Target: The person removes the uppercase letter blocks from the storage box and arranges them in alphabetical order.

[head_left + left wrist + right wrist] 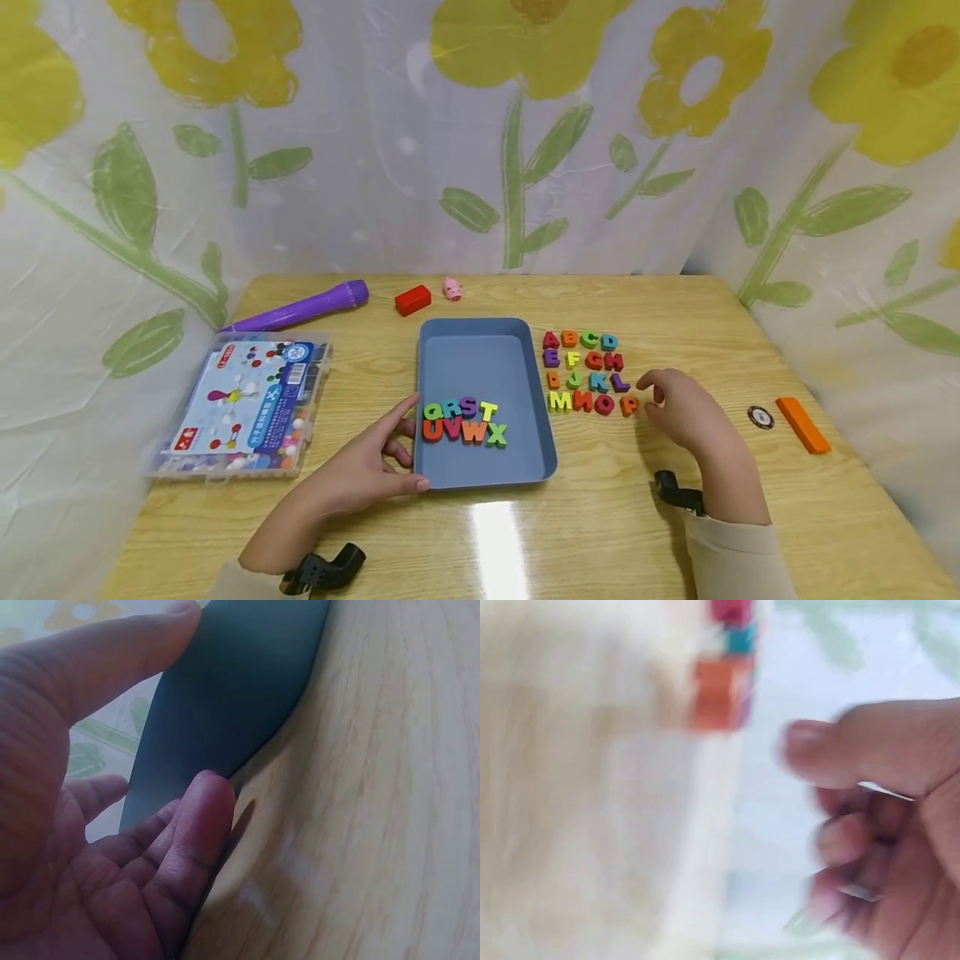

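A blue-grey tray (487, 354) lies on the table with colourful letter blocks (474, 432) inside it, Q R S T over U V W X. My left hand (367, 467) rests against the tray's left side, thumb at the near left corner and fingers along the edge. The left wrist view shows the thumb and a fingertip at the tray wall (232, 682). Right of the tray stand rows of letter blocks (593, 360), A to P. Just right of the orange P block (629, 405) hovers my right hand (686, 412), fingers loosely bent and holding nothing.
A clear case (243, 408) with a molecule-model sheet lies at the left, a purple microphone (300, 310) behind it. A red block (413, 301) and pink pig figure (452, 289) stand at the back. On the right are a round chip (761, 417) and an orange bar (803, 425).
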Action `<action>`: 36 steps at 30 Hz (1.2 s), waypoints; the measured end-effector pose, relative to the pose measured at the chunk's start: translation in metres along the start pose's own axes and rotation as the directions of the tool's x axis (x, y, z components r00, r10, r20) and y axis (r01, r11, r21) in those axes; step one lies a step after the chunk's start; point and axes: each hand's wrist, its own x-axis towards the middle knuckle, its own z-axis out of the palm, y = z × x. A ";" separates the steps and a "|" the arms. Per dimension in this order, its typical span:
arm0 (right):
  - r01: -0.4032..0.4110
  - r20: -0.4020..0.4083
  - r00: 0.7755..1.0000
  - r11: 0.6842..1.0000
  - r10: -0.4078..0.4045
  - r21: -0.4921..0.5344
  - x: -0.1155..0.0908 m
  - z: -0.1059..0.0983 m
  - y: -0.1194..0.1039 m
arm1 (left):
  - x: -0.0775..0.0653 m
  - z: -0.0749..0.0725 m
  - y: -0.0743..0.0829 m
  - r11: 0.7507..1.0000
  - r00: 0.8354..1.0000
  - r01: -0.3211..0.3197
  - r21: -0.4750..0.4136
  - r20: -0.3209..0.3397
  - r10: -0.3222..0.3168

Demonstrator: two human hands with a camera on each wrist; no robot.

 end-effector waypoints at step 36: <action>0.496 0.510 0.784 0.851 -0.355 -0.170 0.112 0.087 -0.248 | -0.004 0.000 -0.002 1.000 1.000 -0.014 0.026 -0.019 0.015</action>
